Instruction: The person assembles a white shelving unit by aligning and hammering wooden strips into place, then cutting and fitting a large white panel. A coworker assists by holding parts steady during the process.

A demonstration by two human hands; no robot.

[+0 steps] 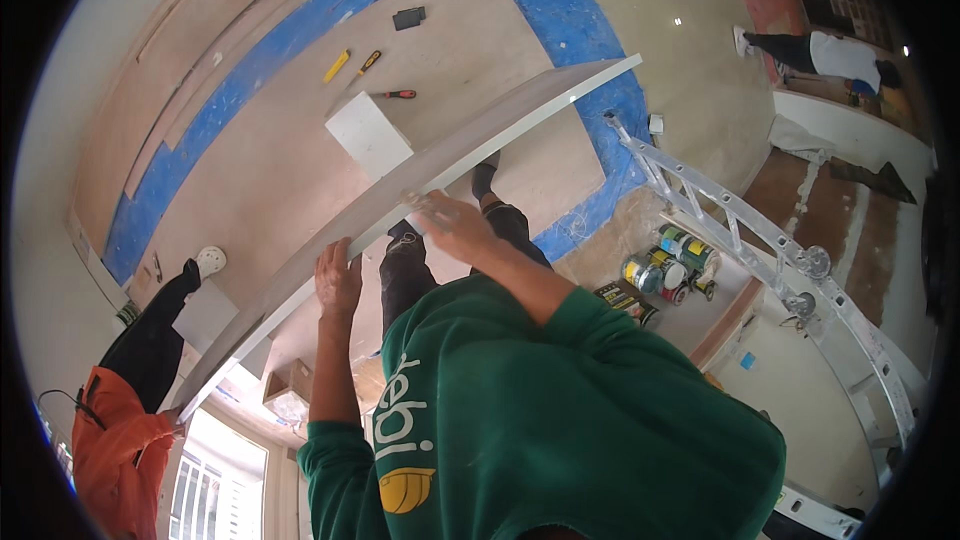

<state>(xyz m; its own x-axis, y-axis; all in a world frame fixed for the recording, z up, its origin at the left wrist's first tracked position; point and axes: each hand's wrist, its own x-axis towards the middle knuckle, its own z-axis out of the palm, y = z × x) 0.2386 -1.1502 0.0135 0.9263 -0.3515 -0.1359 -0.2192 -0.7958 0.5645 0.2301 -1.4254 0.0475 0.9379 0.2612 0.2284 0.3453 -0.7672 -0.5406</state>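
A long white panel like a door stands on its narrow edge, running diagonally from far right to near left in front of me. My left hand is closed over its upper edge, fingers hooked over the far side. Further along the same edge, my right hand has its fingers bent together against the panel. The fingertips are blurred, with a small pale patch among them that I cannot make out. A white block-shaped piece stands on the floor behind the panel.
A person in an orange top touches the panel's near left end. A yellow-handled tool, a screwdriver and a red-and-black-handled tool lie on the floor covering beyond. To the right are an aluminium ladder and several paint cans.
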